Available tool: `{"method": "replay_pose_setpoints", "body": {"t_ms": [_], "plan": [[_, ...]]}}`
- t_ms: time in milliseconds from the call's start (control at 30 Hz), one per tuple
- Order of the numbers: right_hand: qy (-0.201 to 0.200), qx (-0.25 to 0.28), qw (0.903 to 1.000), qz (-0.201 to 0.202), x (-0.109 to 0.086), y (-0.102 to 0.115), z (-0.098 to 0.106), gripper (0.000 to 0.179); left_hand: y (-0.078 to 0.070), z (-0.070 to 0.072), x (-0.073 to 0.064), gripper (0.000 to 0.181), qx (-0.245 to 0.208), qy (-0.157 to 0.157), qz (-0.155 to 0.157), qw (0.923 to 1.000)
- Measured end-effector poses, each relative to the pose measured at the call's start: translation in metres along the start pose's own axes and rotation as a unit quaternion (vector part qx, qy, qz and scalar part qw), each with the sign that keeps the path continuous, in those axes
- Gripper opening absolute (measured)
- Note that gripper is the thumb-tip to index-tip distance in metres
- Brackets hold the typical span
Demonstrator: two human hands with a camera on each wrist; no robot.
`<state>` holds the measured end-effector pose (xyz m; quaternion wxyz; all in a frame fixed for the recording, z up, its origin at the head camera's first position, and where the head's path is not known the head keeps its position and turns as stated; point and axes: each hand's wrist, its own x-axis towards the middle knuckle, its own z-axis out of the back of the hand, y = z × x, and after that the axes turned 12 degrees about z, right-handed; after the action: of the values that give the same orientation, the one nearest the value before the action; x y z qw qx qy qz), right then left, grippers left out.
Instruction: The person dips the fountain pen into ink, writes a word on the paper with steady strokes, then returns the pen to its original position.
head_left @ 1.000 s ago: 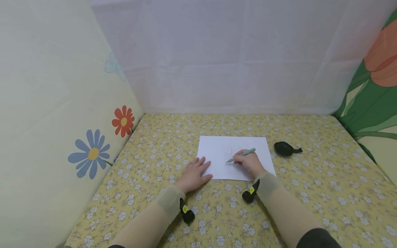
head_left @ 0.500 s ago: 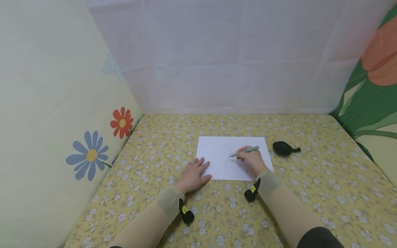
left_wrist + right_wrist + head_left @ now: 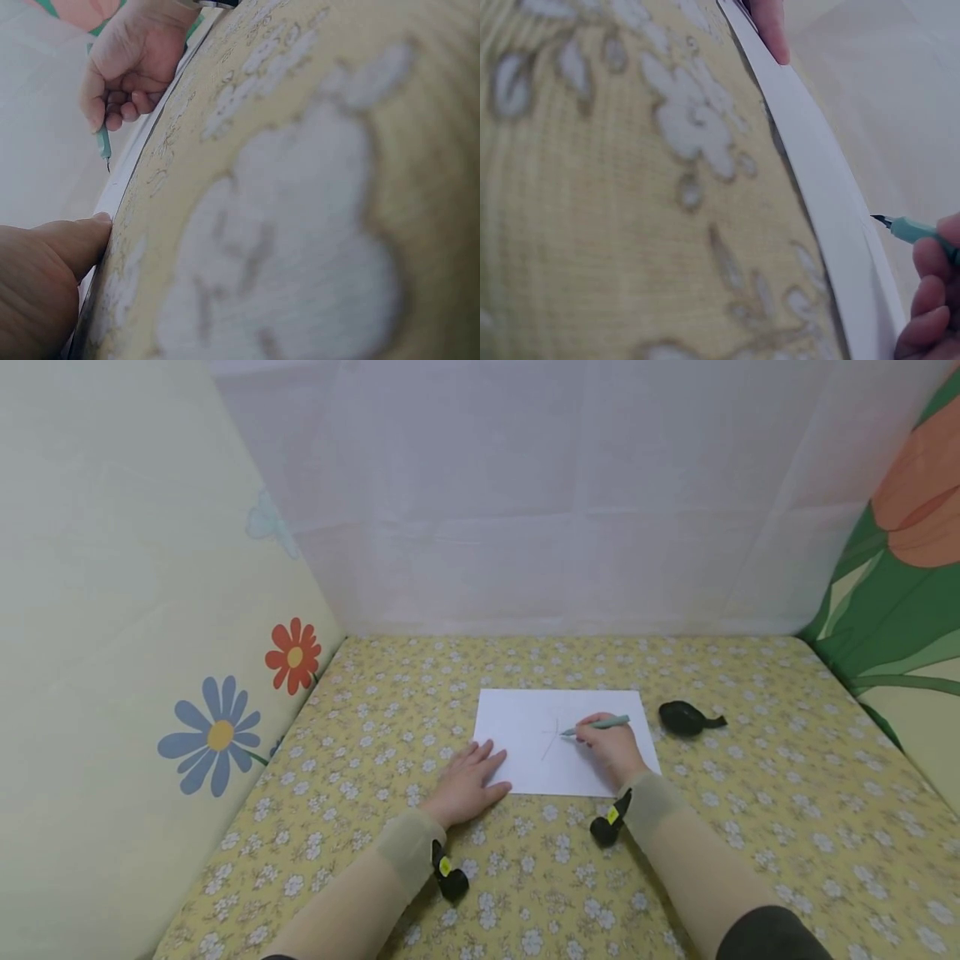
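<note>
A sheet of white paper (image 3: 510,714) lies on the flower-patterned cloth. My right hand (image 3: 613,752) pinches a teal pen (image 3: 606,722) between thumb and fingers, its tip near thin drawn lines: a small cross and a slanting stroke below it. In the right wrist view the pen (image 3: 913,229) shows a dark pointed nib close to the sheet; contact is hard to tell. My left hand (image 3: 467,783) rests with spread fingers on the paper's lower left corner. Its thumb lies along the near edge in the left wrist view.
A black rounded object with a narrow tail (image 3: 684,718) lies right of the paper. Small black devices (image 3: 452,882) are strapped to both wrists. A white sheet (image 3: 570,502) hangs behind the table, and printed flower panels stand at both sides.
My right hand has moved the pen up and to the right. The slanting stroke below the cross now shows on the paper. My left hand has stayed in place.
</note>
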<state>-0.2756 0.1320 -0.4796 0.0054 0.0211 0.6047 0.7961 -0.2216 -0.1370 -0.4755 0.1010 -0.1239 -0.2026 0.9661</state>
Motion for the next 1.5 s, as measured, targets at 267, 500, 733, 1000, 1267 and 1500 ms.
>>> {"method": "replay_pose_setpoints", "body": {"t_ms": [267, 500, 733, 1000, 1267, 1500], "plan": [[0.003, -0.019, 0.9998, 0.003, -0.0006, 0.0006, -0.0006, 0.023, -0.0003, -0.0001, 0.0002, 0.064, 0.000, -0.001, 0.000, 1.0000], [0.000, -0.023, 0.9997, 0.000, -0.0018, 0.0011, -0.0021, 0.023, -0.0020, 0.0008, -0.0006, 0.063, 0.003, 0.001, 0.001, 1.0000], [0.007, -0.031, 0.9995, 0.000, -0.0022, 0.0028, -0.0028, 0.022, -0.0024, 0.0011, -0.0006, 0.064, 0.007, 0.004, 0.008, 0.9999], [0.009, -0.052, 0.9986, 0.002, -0.0047, 0.0057, -0.0013, 0.021, -0.0039, 0.0015, -0.0018, 0.063, 0.006, 0.003, 0.008, 0.9999], [0.008, -0.048, 0.9987, -0.012, -0.0074, 0.0068, 0.0010, 0.021, -0.0037, 0.0026, -0.0015, 0.064, 0.006, 0.008, 0.010, 0.9999], [0.010, -0.059, 0.9981, -0.017, -0.0077, 0.0062, 0.0042, 0.021, -0.0034, 0.0021, -0.0013, 0.064, 0.009, 0.008, 0.011, 0.9999]]}}
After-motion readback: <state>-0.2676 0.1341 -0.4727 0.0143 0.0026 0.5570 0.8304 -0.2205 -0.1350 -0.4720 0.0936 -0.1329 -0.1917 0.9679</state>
